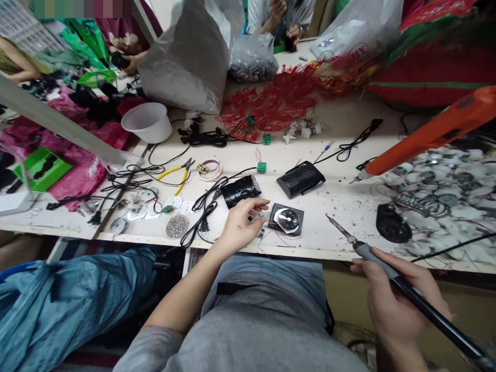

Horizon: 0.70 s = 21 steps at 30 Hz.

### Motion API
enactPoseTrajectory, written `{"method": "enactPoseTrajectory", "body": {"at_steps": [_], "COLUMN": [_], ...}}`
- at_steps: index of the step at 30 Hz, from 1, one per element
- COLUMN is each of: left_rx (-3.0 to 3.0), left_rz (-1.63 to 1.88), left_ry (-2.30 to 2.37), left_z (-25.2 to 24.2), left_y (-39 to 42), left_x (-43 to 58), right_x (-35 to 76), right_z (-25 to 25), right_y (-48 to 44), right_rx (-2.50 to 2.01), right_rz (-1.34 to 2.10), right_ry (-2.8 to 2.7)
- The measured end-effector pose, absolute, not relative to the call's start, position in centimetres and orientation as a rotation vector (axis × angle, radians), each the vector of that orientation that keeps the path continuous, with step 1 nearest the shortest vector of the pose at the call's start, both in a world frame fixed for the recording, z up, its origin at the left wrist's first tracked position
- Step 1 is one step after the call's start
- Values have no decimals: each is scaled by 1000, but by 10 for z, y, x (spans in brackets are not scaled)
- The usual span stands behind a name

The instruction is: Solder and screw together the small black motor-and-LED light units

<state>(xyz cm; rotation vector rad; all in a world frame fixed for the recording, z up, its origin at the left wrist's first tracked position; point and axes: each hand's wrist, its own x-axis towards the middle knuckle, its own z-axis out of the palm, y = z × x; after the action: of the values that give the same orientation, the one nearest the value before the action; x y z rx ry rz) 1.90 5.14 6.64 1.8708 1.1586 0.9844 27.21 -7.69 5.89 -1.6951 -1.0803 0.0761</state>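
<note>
My right hand [406, 294] is wrapped around the handle of a soldering iron [377, 261]. The iron's tip points up and left over the bench. My left hand [242, 225] hovers at the bench's front edge with fingers bent and thumb apart from the forefinger; no held thing shows between them. Just right of it lies a square black part with a round silver-and-black disc [289, 219], thin wires trailing from it. A black cylindrical housing [242, 191] lies behind the left hand. Farther back is a black casing [301, 179].
An orange electric screwdriver [430, 132] juts in from the right above many white parts [445, 206]. Yellow-handled pliers [180, 173], a white bowl [147, 122], green circuit boards [262, 167] and black cords [201, 206] lie left and centre. Red wires [267, 101] pile up behind. Other people sit beyond.
</note>
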Motion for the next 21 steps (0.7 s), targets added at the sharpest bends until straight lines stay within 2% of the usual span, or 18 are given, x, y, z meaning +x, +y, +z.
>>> {"method": "enactPoseTrajectory", "body": {"at_steps": [4,11,21], "left_rx": [1905,2043,2003], "left_rz": [883,695,709], "left_ry": [1024,863,862], "left_z": [72,76,69], "left_y": [59,66,72], "left_x": [20,22,26], "right_x": [292,352,375], "right_z": [69,97,92], "right_y": [-72,-52,-2], "right_rx": [-1547,-1405,-1823], "right_rz": [-12,-474,-232], "right_ry": [-871,-706,-643]}}
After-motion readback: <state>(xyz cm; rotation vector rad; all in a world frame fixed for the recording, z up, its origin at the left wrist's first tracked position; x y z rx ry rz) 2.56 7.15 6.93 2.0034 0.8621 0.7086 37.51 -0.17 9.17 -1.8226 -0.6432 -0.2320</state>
